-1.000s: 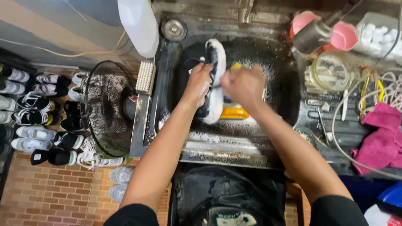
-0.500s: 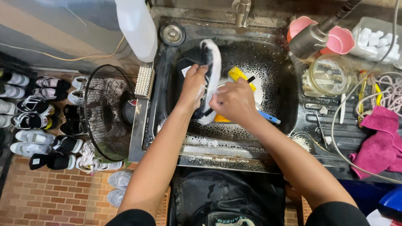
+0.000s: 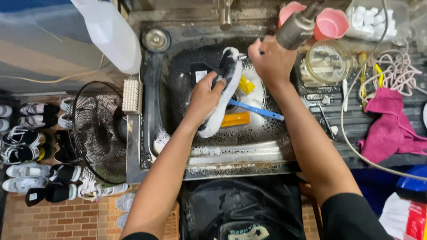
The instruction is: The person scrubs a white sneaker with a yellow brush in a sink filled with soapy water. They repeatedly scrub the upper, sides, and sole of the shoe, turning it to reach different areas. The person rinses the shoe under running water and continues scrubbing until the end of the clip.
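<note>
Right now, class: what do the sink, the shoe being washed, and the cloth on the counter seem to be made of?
Sink: probably stainless steel, grey, shiny and wet.
Shoe, held by the left hand: likely rubber sole and fabric or synthetic upper, white and black.
Cloth: soft pink fabric, crumpled, matte.

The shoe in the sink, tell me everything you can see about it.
The shoe is a white sneaker with black parts, wet and soapy. It lies lengthwise in the dark, foam-speckled sink, tilted, with its white sole edge showing. The left hand grips its middle. The right hand is at its far end, holding something small that cannot be made out. A blue toothbrush lies beside it.
</note>
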